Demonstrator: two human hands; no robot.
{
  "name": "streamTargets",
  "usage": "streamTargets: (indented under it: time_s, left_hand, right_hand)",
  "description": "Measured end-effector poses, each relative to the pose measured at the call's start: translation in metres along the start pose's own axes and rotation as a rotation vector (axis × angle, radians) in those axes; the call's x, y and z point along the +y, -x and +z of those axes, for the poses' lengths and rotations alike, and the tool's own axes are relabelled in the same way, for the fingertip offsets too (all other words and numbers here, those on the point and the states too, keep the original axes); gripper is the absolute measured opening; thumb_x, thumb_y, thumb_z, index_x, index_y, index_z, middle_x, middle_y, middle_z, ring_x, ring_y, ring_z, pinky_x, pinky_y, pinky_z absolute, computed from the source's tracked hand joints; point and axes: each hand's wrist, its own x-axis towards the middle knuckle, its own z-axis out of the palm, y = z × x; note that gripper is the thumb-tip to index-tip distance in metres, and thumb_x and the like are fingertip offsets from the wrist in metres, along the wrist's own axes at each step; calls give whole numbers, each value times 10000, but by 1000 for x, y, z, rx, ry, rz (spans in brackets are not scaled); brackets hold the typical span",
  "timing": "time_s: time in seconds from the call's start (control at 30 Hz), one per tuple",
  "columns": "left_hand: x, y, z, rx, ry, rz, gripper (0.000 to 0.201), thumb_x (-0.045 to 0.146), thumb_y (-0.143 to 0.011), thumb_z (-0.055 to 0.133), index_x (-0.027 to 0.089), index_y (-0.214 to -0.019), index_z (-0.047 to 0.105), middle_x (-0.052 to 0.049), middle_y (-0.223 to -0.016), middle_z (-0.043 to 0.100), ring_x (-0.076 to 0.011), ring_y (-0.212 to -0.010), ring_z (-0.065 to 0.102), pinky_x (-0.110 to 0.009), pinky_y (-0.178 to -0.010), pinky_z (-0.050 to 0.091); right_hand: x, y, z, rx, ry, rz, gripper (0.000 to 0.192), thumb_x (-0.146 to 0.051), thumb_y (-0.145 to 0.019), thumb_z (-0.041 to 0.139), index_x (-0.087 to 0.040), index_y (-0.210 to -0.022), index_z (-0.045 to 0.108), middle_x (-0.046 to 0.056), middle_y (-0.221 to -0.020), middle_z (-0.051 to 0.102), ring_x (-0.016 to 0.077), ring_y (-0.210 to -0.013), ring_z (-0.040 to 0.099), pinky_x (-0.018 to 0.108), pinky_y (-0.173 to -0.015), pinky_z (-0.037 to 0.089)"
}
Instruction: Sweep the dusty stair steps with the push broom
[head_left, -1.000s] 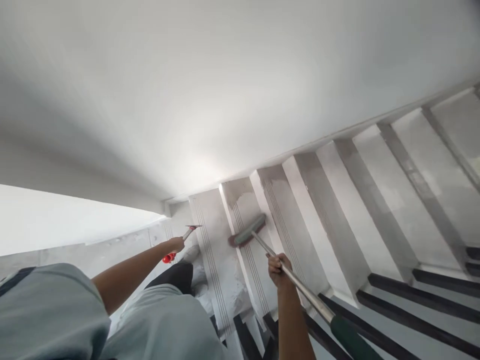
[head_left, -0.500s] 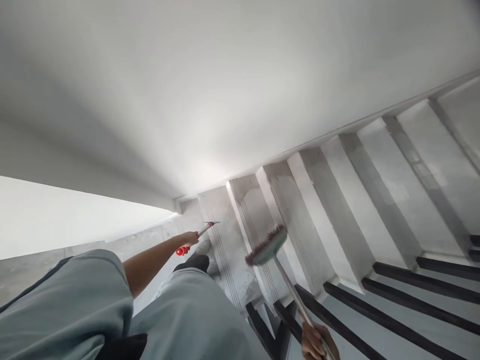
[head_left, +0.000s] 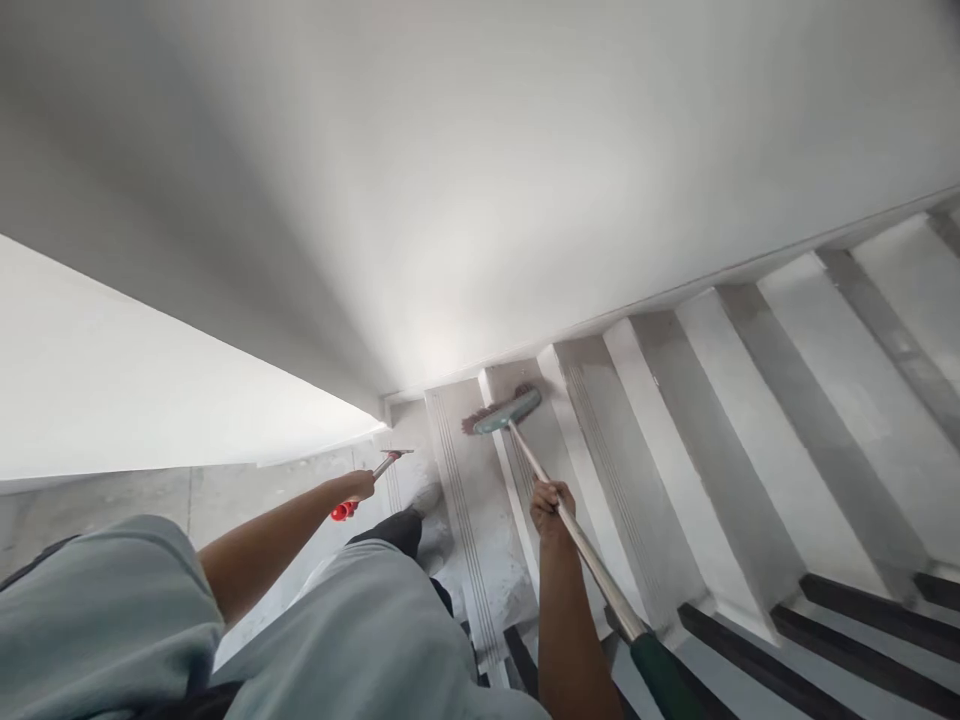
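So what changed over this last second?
The broom was drawn back toward the person, then pushed out again to the step by the wall; its head now sits further up than a second ago. The right hand kept its grip on the handle. The left hand kept holding the scraper out.

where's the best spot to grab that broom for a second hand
Grip the bare metal shaft of the broom above the right hand, towards the green grip, coming from the right side. The shaft is a long straight run slanting up from the head on the stair, and the left hand holds a red-handled tool.
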Motion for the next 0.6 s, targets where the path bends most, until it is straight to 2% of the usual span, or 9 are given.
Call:
streamTargets:
  time_s: [0.03,0.1,0.2,0.3,0.37,0.43,0.5,0.6]
  left_hand:
    - [-3,4,0,4,-4,-5,340,344,-934,512,132,-1200,518,-80,-1011,607,-154,-777,617,-307,-659,551]
    - [-9,10,0,4,-20,-9,336,339,-935,512,131,-1199,518,-77,-999,612,-153,-768,619,-308,-659,551]
    - [-15,16,5,-3,-53,5,346,356,-938,502,132,-1202,516,-73,-974,615,-145,-737,615,-296,-636,546]
    - [-16,19,16,8,-86,30,350,373,-938,498,131,-1191,520,-67,-961,607,-133,-708,602,-272,-602,533]
    - [-15,23,26,23,-99,49,349,369,-941,493,133,-1197,512,-64,-957,602,-123,-685,593,-256,-579,525]
    - [-12,29,36,37,-109,62,357,366,-949,473,137,-1222,489,-62,-940,601,-114,-654,585,-245,-555,518]
    - [-10,37,46,49,-120,68,376,373,-959,446,137,-1251,461,-60,-913,599,-109,-624,578,-238,-530,511]
    - [-11,51,61,58,-127,71,415,376,-965,419,134,-1301,405,-57,-871,592,-105,-582,571,-228,-493,502]
  right_hand:
    - [-1,5,4,-7,-24,-19,54,-58,-728,553,-101,-756,537,-88,-511,445,-5,-380,357,80,-344,305]
    - [0,37,6,7,-56,-62,115,-69,-793,512,-98,-900,543,-86,-551,467,0,-397,390,84,-359,331]
    - [12,120,1,102,-78,-145,170,-78,-847,471,-126,-1001,525,-84,-583,462,3,-403,402,90,-376,364]
    - [33,219,-11,336,-42,-227,102,-112,-838,489,-197,-827,546,-70,-549,407,42,-358,347,170,-327,360]
    - [46,279,-23,500,80,-265,177,-187,-823,526,-257,-661,510,-57,-500,323,80,-334,269,253,-292,302]
    - [54,325,-40,602,256,-283,231,-261,-782,583,-296,-576,485,-46,-479,266,97,-340,200,295,-292,217]
    - [58,351,-61,640,370,-308,233,-281,-700,668,-308,-544,497,-34,-484,283,95,-365,193,283,-312,158]
    - [60,346,-94,592,355,-371,337,-264,-572,766,-254,-475,443,-36,-480,296,75,-395,225,216,-330,111]
